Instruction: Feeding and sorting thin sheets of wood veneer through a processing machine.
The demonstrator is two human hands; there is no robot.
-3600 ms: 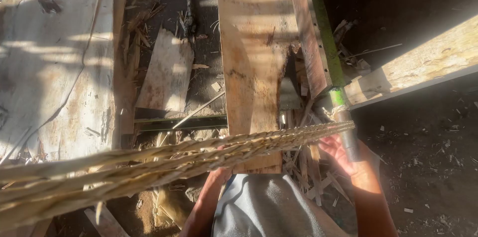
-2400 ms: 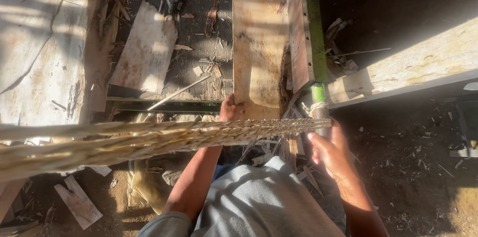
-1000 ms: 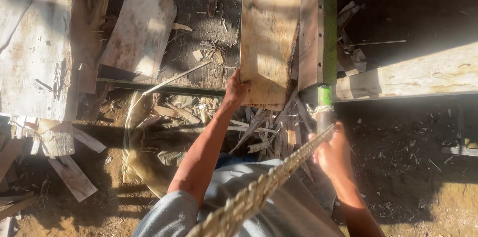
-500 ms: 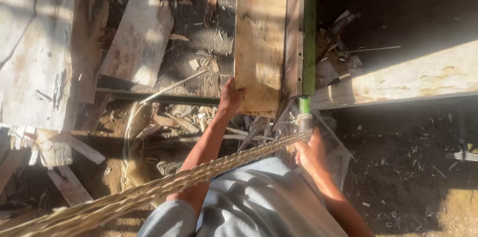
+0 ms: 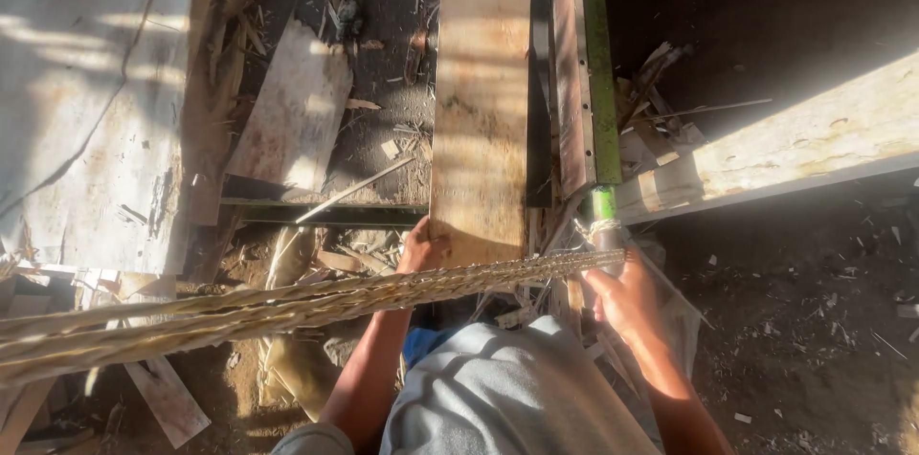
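My left hand [image 5: 424,246] grips the near end of the plank [image 5: 481,101], fingers curled over its lower left corner, closed on the wood. The plank is long and pale, lying lengthwise away from me over a dark crossbar [image 5: 325,214]. Its right edge runs beside a brown rail [image 5: 572,72] with a green strip [image 5: 600,63] along the far side; a dark gap shows between plank and rail.

My right hand [image 5: 624,294] is wrapped around the handle [image 5: 605,225] that sticks out below the green strip. The handle is greenish at the top with a bit of twine tied round it, and my fingers close about its lower part. A thick braided rope [image 5: 287,307] of straw-coloured fibre crosses in front of me from the lower left, its thin end reaching the handle just above my right hand. Whether my fingers also pinch the rope's end I cannot tell.

Left of the plank lies a smaller board [image 5: 295,120], and further left a large pale sheet [image 5: 86,110]. A light beam [image 5: 804,144] slants off to the right. Splinters and scraps [image 5: 536,307] litter the ground between my hands, above my grey shirt [image 5: 507,398].
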